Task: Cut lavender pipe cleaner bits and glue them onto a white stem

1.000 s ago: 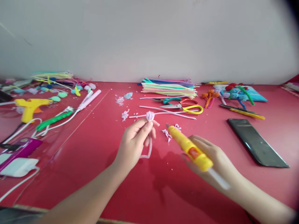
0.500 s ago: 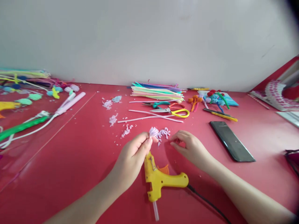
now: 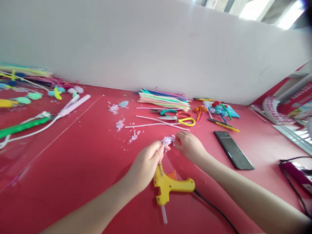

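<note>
My left hand (image 3: 148, 159) pinches a small bunch of short lilac pipe cleaner pieces (image 3: 166, 141) between thumb and fingers, their ends fanned outward. Just to the right, my right hand (image 3: 191, 146) is closed, its fingertips curled at a few loose lilac pipe cleaner pieces (image 3: 173, 139). Whether a piece is between those fingers is hidden. Below the hands lies a yellow hot glue gun (image 3: 168, 188) with an orange trigger and a clear glue stick; its nozzle end is partly behind my left hand.
Behind the hands lie long lilac pipe cleaners (image 3: 156, 124), yellow-and-red-handled scissors (image 3: 186, 121), teal pliers (image 3: 167, 112) and a pipe cleaner bundle (image 3: 163, 100). A phone (image 3: 234, 150) rests at right. A curling iron (image 3: 74, 105) lies left. Lilac fluff (image 3: 120, 124) dots the red table (image 3: 97, 182).
My right hand has moved left to the loose lilac pieces, and its fingers have closed. My left hand still holds the bunch. The view has shifted and tilted slightly.
</note>
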`<state>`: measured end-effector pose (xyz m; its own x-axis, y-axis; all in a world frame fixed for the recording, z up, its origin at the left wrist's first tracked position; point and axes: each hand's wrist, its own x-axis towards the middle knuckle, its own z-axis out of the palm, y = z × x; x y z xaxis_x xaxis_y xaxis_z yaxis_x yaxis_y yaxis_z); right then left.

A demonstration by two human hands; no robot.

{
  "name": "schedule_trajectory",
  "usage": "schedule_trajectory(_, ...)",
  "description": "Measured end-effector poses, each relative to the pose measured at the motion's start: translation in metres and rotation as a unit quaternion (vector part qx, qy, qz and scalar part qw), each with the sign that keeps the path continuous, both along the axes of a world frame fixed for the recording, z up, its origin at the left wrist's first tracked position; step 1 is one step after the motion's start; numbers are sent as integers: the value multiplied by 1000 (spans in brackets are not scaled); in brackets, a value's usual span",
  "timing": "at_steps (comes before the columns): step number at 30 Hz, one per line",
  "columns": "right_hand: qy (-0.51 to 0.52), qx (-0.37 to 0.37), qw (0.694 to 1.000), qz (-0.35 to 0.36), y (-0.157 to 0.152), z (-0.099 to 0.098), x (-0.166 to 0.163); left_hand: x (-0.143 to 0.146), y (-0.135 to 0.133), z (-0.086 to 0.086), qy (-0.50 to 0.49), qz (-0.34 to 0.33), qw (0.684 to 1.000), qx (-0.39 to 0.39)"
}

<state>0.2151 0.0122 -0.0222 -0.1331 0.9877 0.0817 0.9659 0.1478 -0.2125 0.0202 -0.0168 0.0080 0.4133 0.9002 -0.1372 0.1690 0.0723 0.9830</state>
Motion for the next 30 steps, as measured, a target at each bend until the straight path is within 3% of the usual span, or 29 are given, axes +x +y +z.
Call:
schedule_trajectory(8,-11,13,1000,-18,-5,-2,5,1,1,-3,-94,-33,991,-89)
schedule_trajectory(21,37,17,999,34,-17,-4,11,1,1,-2,-111,-36,977,-179)
schedule_trajectory(24,135,30,989,49,-24,3,7,1,0,-2,-136,-46,964,-225)
schedule_trajectory(30,328,90,937,79,-43,18,-4,4,-3,0,-171,-44,942,-285)
